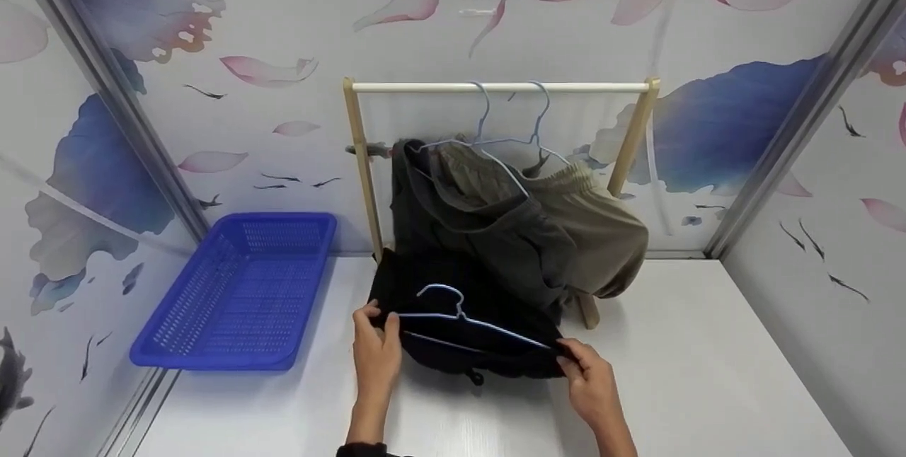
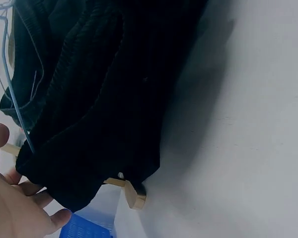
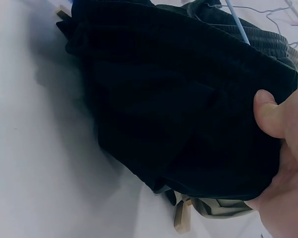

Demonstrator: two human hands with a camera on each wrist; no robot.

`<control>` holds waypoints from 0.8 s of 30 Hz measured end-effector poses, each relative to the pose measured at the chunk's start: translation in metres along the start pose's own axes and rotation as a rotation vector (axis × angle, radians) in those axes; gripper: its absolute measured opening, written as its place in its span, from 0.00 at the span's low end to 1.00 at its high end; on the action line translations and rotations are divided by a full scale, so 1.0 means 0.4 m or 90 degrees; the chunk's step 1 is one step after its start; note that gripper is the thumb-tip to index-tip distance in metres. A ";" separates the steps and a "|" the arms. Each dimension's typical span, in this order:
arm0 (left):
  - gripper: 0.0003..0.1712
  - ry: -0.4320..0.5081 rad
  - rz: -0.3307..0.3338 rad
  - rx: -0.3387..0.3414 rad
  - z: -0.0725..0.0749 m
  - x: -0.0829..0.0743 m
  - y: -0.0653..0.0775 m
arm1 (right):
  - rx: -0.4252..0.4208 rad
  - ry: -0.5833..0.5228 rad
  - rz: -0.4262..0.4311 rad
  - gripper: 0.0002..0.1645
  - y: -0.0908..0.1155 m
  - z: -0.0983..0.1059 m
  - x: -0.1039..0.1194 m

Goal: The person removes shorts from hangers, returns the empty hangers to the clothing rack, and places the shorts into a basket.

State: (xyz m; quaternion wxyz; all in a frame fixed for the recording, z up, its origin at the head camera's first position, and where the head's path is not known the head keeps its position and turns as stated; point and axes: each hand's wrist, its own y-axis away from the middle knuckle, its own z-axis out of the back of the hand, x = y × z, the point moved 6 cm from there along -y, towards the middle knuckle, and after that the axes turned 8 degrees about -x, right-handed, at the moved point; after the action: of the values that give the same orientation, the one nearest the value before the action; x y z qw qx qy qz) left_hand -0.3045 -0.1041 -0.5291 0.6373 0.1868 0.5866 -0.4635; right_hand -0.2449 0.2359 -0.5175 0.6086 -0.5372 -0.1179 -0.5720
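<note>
Black shorts [image 1: 488, 363] with an elastic waistband hang between my two hands, over the table in front of the rack. A light-blue wire hanger [image 1: 498, 328] lies within the waist opening, its hook standing up free of the rod. My left hand [image 1: 375, 351] pinches the left end of the waistband beside the hanger's arm. At the other end, my right hand [image 1: 591, 380] grips the waistband near the hanger's right tip. In the right wrist view the thumb [image 3: 266, 111] presses on the outside of the black cloth, with the fingers hidden behind it.
Behind the black shorts stands a rack with a white rod [image 1: 410, 88] and wooden posts. Grey shorts [image 1: 488, 234] and khaki shorts [image 1: 605, 230] hang from it on blue hangers. A blue plastic basket [image 1: 309, 301] sits at the left on the white table [image 1: 679, 372].
</note>
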 end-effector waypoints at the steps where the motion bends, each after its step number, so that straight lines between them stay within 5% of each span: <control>1: 0.13 0.005 -0.004 -0.001 0.002 -0.002 0.000 | -0.005 -0.007 -0.006 0.13 -0.001 0.002 -0.002; 10: 0.25 0.004 -0.065 0.005 0.019 -0.013 0.006 | -0.013 -0.041 -0.036 0.13 -0.004 0.017 -0.008; 18: 0.13 -0.009 -0.073 0.004 0.052 -0.013 0.012 | -0.048 -0.059 -0.094 0.12 0.001 0.002 -0.014; 24: 0.08 -0.064 -0.143 -0.019 0.063 -0.037 0.023 | -0.085 -0.028 -0.126 0.11 0.006 0.005 -0.033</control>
State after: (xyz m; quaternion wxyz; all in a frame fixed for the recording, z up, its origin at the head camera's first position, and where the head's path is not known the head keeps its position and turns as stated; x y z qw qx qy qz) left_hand -0.2807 -0.1137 -0.5122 0.6128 0.0867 0.5778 -0.5321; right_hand -0.2461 0.2445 -0.5279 0.5089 -0.5749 -0.1453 -0.6240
